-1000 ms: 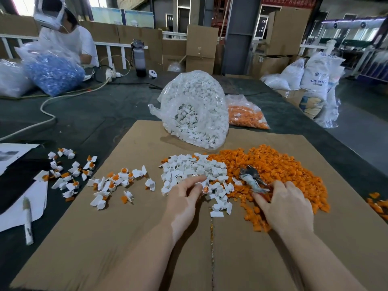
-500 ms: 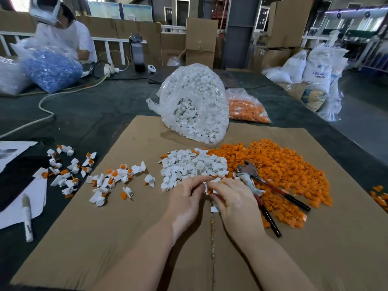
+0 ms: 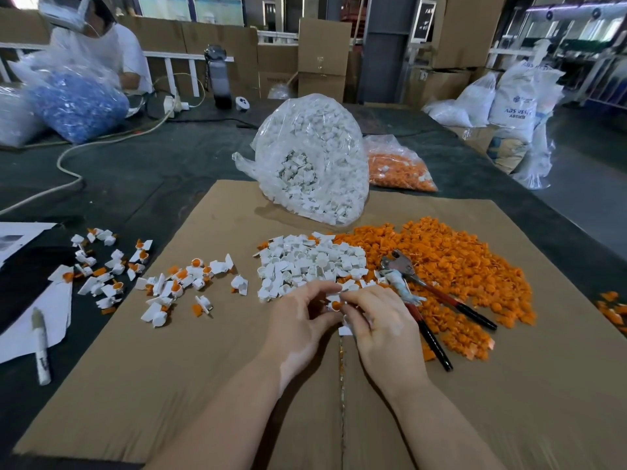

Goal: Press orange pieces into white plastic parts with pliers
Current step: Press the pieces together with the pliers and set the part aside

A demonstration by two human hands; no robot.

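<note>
My left hand (image 3: 300, 322) and my right hand (image 3: 380, 322) meet over the cardboard sheet (image 3: 210, 385). Between their fingertips they pinch one small white plastic part with an orange piece (image 3: 335, 305) in it. Just beyond lies a heap of loose white parts (image 3: 305, 262), and to its right a wide heap of orange pieces (image 3: 451, 262). The pliers (image 3: 427, 293), with red and black handles, lie on the orange heap right of my right hand, untouched. Joined white-and-orange parts (image 3: 176, 286) are scattered to the left.
A clear bag of white parts (image 3: 315, 157) stands at the cardboard's far edge, a bag of orange pieces (image 3: 397, 167) behind it. A marker pen (image 3: 40, 347) and paper lie at the left. A person (image 3: 101, 45) sits far left by a bag of blue parts (image 3: 74, 103).
My right hand let go of the pliers, which now lie on the orange heap. It moved left to join my left hand, and both now pinch one white part with an orange piece.
</note>
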